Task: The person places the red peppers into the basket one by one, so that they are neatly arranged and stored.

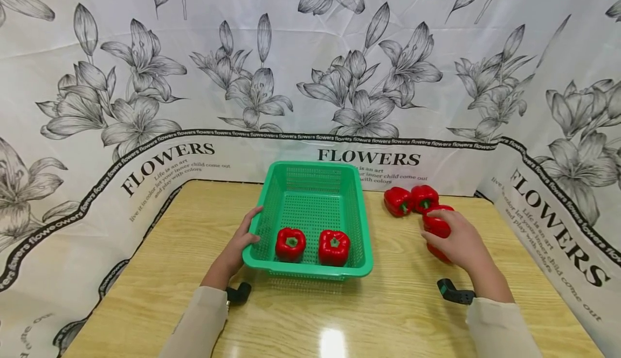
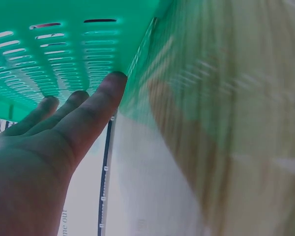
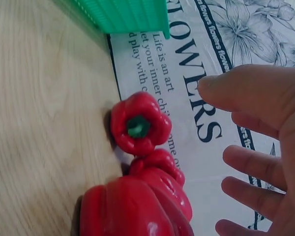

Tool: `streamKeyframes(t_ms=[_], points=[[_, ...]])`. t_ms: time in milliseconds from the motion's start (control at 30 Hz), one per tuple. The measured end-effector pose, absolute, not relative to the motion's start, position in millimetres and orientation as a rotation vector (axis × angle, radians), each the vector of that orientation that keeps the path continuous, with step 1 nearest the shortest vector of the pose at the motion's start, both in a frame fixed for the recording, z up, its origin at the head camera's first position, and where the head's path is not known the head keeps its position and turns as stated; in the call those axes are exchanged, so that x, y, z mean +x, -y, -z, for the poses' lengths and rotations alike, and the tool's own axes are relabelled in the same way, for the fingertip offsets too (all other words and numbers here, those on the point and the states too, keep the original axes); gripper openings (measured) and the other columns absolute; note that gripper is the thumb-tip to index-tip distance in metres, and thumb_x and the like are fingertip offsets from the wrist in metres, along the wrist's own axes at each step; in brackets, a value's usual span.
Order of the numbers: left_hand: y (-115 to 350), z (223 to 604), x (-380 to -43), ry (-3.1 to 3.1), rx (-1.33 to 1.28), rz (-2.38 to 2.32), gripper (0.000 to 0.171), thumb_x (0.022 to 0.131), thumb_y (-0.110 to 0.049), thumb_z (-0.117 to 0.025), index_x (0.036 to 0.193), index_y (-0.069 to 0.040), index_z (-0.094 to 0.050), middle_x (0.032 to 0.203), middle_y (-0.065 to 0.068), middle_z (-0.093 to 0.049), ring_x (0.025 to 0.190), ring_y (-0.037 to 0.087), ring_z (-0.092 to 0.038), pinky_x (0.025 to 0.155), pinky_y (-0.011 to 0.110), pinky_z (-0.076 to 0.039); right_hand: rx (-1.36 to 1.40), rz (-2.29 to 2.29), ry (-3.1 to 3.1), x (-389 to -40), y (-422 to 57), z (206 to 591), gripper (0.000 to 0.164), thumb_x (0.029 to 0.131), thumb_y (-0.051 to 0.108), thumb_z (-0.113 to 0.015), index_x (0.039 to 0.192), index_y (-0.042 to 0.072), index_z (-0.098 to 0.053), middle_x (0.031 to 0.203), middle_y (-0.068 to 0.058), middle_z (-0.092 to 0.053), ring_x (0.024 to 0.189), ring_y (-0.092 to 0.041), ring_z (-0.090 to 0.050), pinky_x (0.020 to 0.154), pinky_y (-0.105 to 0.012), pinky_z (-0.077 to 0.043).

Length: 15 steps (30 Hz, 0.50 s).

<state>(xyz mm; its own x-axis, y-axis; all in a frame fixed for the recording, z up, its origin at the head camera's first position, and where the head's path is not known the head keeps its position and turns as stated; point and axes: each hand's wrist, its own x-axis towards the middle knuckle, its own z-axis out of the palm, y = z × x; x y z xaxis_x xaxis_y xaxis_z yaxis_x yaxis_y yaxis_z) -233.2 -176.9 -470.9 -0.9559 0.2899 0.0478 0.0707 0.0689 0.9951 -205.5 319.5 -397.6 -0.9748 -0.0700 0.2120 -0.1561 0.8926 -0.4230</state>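
A green plastic basket point(image 1: 361, 201) stands on the table with two red bell peppers, one at left point(image 1: 283, 247) and one at right point(image 1: 341, 253), near its front. My left hand point(image 1: 237, 245) holds the basket's left side, its thumb over the rim. In the left wrist view, the fingers point(image 2: 96, 108) lie along the outer wall. To the right, my right hand point(image 1: 461, 239) hovers over several red peppers, partly covering the nearer ones. The right wrist view has this hand point(image 3: 265, 147) with fingers apart, beside a pepper with a green stem point(image 3: 152, 118) and a larger pepper point(image 3: 123, 211).
The wooden table point(image 1: 398, 304) meets a white floral cloth point(image 1: 271, 99) at the back and sides. Two peppers, one at left point(image 1: 395, 199) and one at right point(image 1: 425, 193), lie close to the back cloth. Dark devices sit at both wrists.
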Motion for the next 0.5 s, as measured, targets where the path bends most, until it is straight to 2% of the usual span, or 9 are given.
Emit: streamKeyframes(t_ms=[333,500], points=[[174.7,470.8,-230.9,-2.164,0.379,-2.034,0.077,0.082,-0.007,-0.038,0.152,-0.032,-0.021,0.16,0.01,-0.01,0.137,0.04,-0.029,0.089,0.036,-0.042,0.073,-0.695,2.959,-200.8,-334.8,406.9,0.073,0.085,0.049,-0.066,0.139,0.004,-0.044,0.141,-0.034,-0.033,0.122,-0.054,-0.035,0.093,-0.069,-0.036],[174.1,470.3,-230.2,-2.16,0.36,-2.035,0.077,0.081,-0.008,-0.039,0.152,-0.032,-0.021,0.159,0.011,-0.012,0.137,0.039,-0.029,0.09,0.036,-0.041,0.033,-0.708,2.979,-200.5,-341.2,413.6,0.073,0.085,0.043,-0.068,0.14,0.003,-0.042,0.14,-0.036,-0.031,0.119,-0.055,-0.036,0.091,-0.069,-0.037]])
